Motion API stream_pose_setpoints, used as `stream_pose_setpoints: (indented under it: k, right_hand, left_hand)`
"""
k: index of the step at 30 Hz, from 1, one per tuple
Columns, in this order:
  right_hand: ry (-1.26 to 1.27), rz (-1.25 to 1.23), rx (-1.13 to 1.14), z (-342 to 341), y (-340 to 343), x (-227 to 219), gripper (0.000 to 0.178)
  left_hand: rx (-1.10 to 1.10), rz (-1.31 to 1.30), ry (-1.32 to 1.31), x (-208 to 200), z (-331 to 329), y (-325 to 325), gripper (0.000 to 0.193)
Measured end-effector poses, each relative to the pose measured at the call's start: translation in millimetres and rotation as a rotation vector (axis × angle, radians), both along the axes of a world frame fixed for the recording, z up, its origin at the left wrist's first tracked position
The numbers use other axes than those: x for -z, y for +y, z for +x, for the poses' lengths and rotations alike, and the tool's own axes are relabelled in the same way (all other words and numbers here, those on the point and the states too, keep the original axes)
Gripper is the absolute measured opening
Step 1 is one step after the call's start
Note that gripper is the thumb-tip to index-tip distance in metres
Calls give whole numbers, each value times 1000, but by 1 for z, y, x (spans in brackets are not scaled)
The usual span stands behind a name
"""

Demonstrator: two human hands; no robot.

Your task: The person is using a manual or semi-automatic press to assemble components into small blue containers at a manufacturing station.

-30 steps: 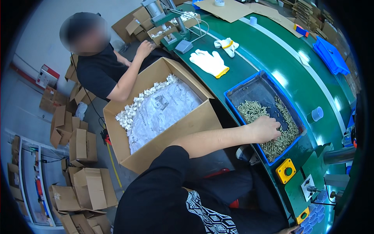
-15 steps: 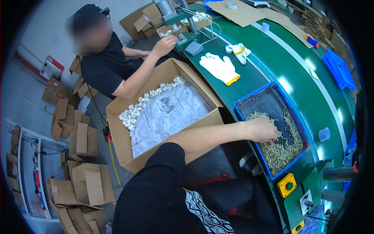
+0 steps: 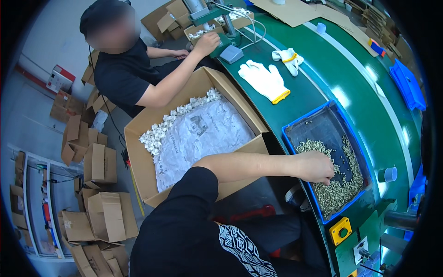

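My left hand (image 3: 315,167) reaches over a blue-rimmed tray (image 3: 289,136) on the green workbench. Its fingers are drawn together and point down at a pile of small brass-coloured metal parts (image 3: 339,196). Whatever the fingertips pinch is hidden behind the hand. The parts lie thickest at the tray's near end, with a thinner strip along the far side and dark bottom showing between. My right hand is out of view. Under my left forearm stands an open cardboard box (image 3: 138,180) holding small white pieces (image 3: 157,134) and a filled, printed plastic bag (image 3: 203,127).
White gloves (image 3: 263,81) with yellow cuffs lie beyond the tray. A co-worker (image 3: 124,74) in black sits at a bench press (image 3: 225,23). A yellow box with a green button (image 3: 340,231) and a small translucent cup (image 3: 387,174) flank the tray. Cardboard boxes (image 3: 110,214) crowd the floor.
The view has shifted slightly. My left hand stays over the parts in the tray, fingers still together. The co-worker's raised hand has moved up and right, closer to the press.
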State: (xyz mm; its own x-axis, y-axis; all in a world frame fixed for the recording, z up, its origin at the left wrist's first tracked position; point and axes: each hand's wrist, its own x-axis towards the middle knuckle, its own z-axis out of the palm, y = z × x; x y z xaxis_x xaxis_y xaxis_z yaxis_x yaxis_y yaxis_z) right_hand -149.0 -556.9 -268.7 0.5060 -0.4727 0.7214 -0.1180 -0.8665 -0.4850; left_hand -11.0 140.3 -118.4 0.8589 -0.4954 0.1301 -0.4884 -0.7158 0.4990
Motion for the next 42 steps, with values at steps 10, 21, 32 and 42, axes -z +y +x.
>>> stream_pose_setpoints:
  k: [10, 21, 32, 42]
  right_hand:
    - [-75, 77, -53, 4, 83, -49, 89]
    - [-147, 97, -111, 5, 74, -40, 90]
    - [-204, -207, 29, 13, 109, -51, 73]
    - [-165, -127, -54, 12, 73, -33, 51]
  left_hand:
    - [26, -72, -41, -1, 0, 2, 28]
    - [-44, -94, -255, 3, 2, 2, 20]
    - [91, -78, -82, 8, 14, 5, 20]
    - [48, 168, -133, -5, 7, 4, 17]
